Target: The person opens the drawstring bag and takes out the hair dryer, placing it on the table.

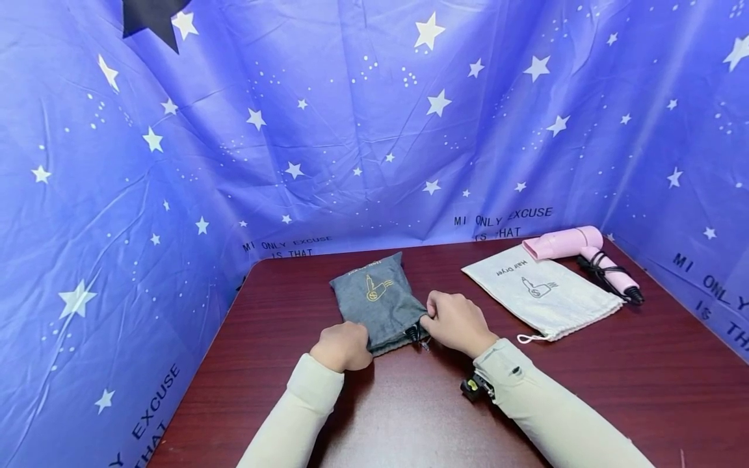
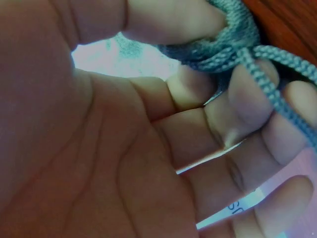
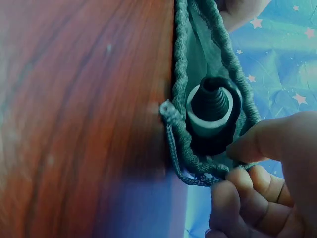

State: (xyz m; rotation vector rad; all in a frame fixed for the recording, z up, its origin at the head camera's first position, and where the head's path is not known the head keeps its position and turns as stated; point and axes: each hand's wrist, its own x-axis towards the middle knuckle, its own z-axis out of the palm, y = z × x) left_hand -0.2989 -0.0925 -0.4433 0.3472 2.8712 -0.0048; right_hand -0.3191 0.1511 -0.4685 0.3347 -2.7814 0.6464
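A dark grey drawstring bag point(image 1: 380, 305) with a gold hair-dryer print lies on the table, its mouth towards me. My left hand point(image 1: 344, 346) pinches the left corner of the mouth between thumb and index finger; the grey drawstring point(image 2: 272, 91) runs across the other fingertips in the left wrist view. At the right corner, my right hand point(image 1: 459, 323) pinches the bag's rim. The right wrist view looks into the parted mouth, where the round end of a hair dryer handle point(image 3: 208, 129), with a black ribbed cord sleeve, sits inside. The bag hides the rest.
To the right, a white drawstring bag point(image 1: 541, 292) marked "Hair Dryer" lies flat. A pink hair dryer point(image 1: 564, 242) with its black cord wrapped round the handle rests partly on it. A blue star-patterned curtain point(image 1: 363, 130) stands behind the dark red table point(image 1: 281, 305).
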